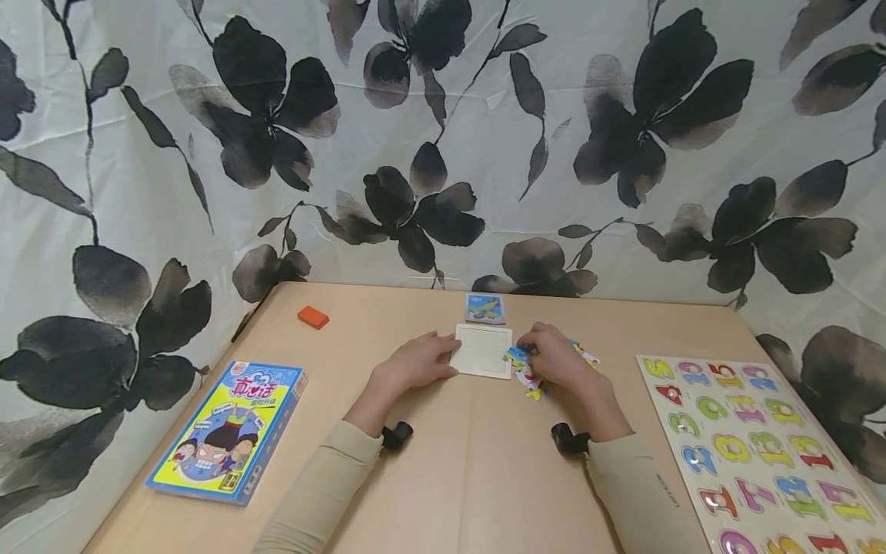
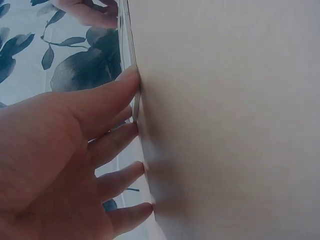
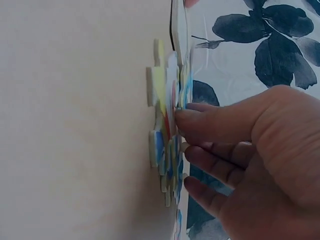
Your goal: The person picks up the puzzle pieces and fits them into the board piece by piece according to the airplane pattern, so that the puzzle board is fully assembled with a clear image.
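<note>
A shallow white puzzle tray [image 1: 482, 351] lies on the table in the head view. My left hand [image 1: 421, 359] touches its left edge; in the left wrist view the fingers [image 2: 122, 139] are extended and spread along the table and the tray's edge. A cluster of colourful jigsaw pieces [image 1: 532, 388] lies right of the tray, overlapping one another. Over it is my right hand [image 1: 564, 358], its fingers bent. In the right wrist view the thumb tip meets the pieces [image 3: 167, 125]; whether it pinches one is hidden.
Behind the tray stands a small picture card with an aeroplane [image 1: 485, 308]. An orange block [image 1: 313, 317] sits at the back left. A blue and yellow boxed game [image 1: 228, 431] lies at the left, and a number puzzle board [image 1: 754, 442] at the right. Patterned cloth [image 1: 415, 115] hangs behind the table.
</note>
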A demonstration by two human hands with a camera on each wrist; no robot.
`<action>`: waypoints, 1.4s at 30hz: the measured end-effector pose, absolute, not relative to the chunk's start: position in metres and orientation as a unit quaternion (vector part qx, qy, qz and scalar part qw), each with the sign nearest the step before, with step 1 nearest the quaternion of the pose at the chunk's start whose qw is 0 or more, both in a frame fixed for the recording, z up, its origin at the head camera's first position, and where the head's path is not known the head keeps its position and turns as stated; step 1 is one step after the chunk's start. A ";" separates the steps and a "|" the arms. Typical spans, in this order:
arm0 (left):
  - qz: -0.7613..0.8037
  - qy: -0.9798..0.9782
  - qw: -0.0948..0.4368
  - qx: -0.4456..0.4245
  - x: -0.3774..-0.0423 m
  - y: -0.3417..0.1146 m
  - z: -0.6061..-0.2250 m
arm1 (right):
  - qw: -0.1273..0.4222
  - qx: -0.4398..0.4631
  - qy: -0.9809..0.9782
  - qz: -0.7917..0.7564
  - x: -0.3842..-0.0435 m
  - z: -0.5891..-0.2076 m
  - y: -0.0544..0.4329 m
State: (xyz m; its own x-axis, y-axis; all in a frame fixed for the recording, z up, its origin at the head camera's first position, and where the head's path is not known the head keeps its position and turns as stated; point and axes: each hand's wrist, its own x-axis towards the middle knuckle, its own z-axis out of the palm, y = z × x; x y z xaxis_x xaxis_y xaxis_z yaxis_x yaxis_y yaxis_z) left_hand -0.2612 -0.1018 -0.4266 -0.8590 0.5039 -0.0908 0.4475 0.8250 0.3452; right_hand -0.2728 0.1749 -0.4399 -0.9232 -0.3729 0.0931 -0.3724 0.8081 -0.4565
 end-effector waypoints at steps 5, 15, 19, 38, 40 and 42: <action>0.154 0.953 0.084 0.246 -0.259 -0.099 -0.425 | 0.025 -0.169 0.958 -0.231 -0.275 -0.440 0.175; 0.153 0.954 0.079 0.244 -0.256 -0.093 -0.426 | 0.081 -0.127 0.950 -0.275 -0.278 -0.436 0.174; 0.152 0.956 0.081 0.236 -0.254 -0.092 -0.424 | 0.105 -0.117 0.942 -0.298 -0.278 -0.435 0.176; 0.143 0.959 0.084 0.231 -0.257 -0.094 -0.427 | -0.007 -0.074 0.940 -0.334 -0.268 -0.413 0.181; 0.141 0.959 0.080 0.232 -0.257 -0.094 -0.427 | -0.020 -0.074 0.935 -0.346 -0.268 -0.408 0.177; 0.140 0.959 0.078 0.232 -0.258 -0.095 -0.428 | -0.028 -0.075 0.931 -0.357 -0.267 -0.405 0.170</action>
State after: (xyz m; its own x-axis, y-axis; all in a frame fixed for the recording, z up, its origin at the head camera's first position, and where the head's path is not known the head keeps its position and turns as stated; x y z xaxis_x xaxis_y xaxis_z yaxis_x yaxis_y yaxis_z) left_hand -0.2577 -0.0946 -0.4278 -0.8802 0.4669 -0.0852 0.4231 0.8532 0.3049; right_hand -0.2665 0.1702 -0.4054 -0.9873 -0.1194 0.1050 -0.1590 0.7343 -0.6599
